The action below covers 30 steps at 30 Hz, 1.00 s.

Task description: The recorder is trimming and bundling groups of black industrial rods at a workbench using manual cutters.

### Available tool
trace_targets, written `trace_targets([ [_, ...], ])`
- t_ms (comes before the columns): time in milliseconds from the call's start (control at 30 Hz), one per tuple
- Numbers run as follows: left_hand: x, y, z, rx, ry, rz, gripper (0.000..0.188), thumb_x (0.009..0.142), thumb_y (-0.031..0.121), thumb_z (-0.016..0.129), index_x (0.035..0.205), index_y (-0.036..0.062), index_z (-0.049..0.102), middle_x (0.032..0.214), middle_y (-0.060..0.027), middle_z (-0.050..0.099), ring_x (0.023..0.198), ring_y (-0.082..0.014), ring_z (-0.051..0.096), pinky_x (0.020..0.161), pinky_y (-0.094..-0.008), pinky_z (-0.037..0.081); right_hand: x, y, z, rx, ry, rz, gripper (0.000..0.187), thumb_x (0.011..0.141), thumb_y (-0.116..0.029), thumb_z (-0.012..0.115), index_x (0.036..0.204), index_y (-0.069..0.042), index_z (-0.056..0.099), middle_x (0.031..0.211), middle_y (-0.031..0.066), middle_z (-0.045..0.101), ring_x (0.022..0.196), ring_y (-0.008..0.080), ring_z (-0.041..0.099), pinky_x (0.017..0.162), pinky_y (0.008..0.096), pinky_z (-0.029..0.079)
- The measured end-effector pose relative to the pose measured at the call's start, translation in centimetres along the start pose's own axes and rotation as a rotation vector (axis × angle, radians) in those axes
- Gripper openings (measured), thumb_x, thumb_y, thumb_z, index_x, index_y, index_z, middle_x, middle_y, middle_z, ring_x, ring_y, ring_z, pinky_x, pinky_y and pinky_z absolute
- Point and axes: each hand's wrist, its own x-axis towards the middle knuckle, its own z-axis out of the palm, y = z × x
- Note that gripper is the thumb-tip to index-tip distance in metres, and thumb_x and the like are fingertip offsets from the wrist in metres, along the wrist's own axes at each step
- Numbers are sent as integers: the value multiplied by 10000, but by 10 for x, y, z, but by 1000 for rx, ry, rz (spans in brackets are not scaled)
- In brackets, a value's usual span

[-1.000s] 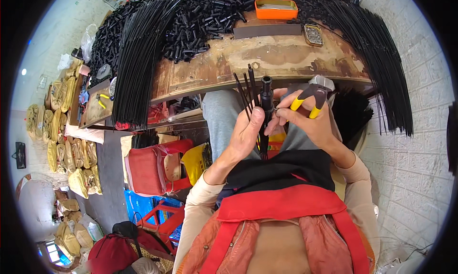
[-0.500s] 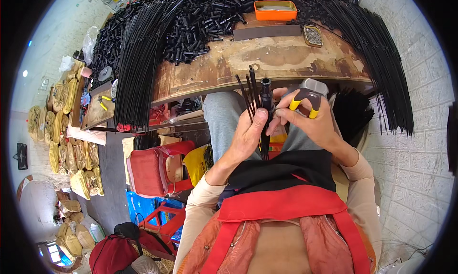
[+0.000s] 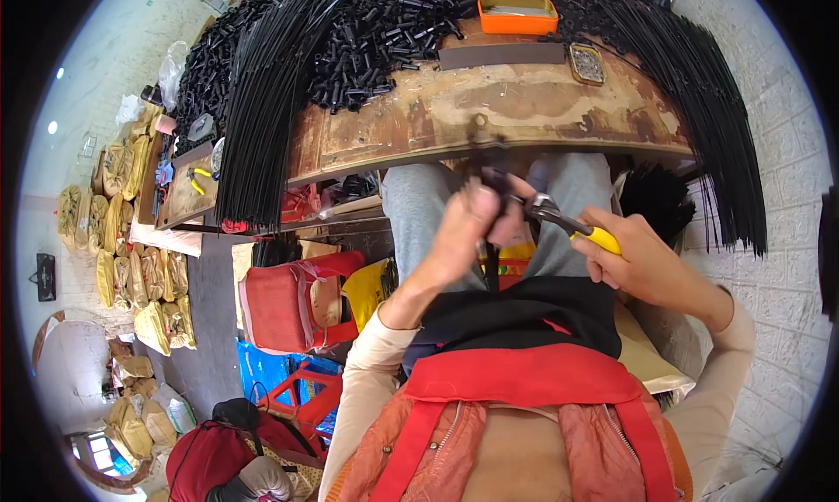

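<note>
My left hand [image 3: 468, 222], smeared by motion, is closed around a black tubular piece [image 3: 492, 172] above my lap. Thin black rods that showed beside the tube earlier are too blurred to make out. To the right, my right hand [image 3: 636, 247] is wrapped round the yellow handles of a pair of pliers [image 3: 598, 235]. The metal head of the pliers points left and reaches the fingers of my left hand, right beside the tube. Whether the jaws bite on anything cannot be seen.
A worn wooden table [image 3: 489, 113] stands ahead, heaped with black tubular parts [image 3: 376, 43]. Bundles of long black rods [image 3: 262, 135] hang over its edge on both sides. An orange tin [image 3: 518, 17] and a small tray of metal bits [image 3: 586, 65] lie on it. A red stool [image 3: 284, 310] stands left.
The pliers have swung from pointing upward to pointing left, with their head now at the tube. My right hand has moved right and down; the left hand's piece has become blurred.
</note>
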Motion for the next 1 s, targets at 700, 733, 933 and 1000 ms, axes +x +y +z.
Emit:
trace_targets([
  [700, -5, -7, 5, -33, 34, -4, 585, 995, 533, 365, 1109, -29, 484, 647, -9, 432, 573, -93, 382, 542, -242, 330, 16, 2, -9, 375, -425, 161, 359, 1015, -320, 438, 867, -9, 540, 654, 35, 571, 504, 111, 558, 486, 251, 431],
  [733, -5, -6, 4, -34, 34, -2, 585, 995, 533, 365, 1109, -29, 484, 647, -9, 432, 573, -93, 382, 542, -242, 330, 15, -1, -8, 373, -424, 161, 359, 1015, -320, 438, 867, -9, 540, 654, 35, 571, 504, 111, 558, 486, 251, 431],
  [933, -2, -5, -2, -89, -135, 34, 613, 987, 555, 363, 1119, -32, 481, 639, -7, 429, 566, -91, 378, 536, -243, 323, 1, 5, -5, 186, -140, -76, 253, 999, -258, 479, 1002, -16, 554, 631, 18, 566, 526, 94, 544, 491, 252, 430],
  [1000, -5, 1, 10, -3, -41, 2, 616, 992, 555, 349, 1128, -32, 473, 634, -4, 416, 559, -94, 364, 530, -243, 313, -4, -19, -25, 82, -281, 119, 242, 990, -251, 508, 1074, -26, 541, 638, 27, 560, 523, 111, 520, 496, 276, 432],
])
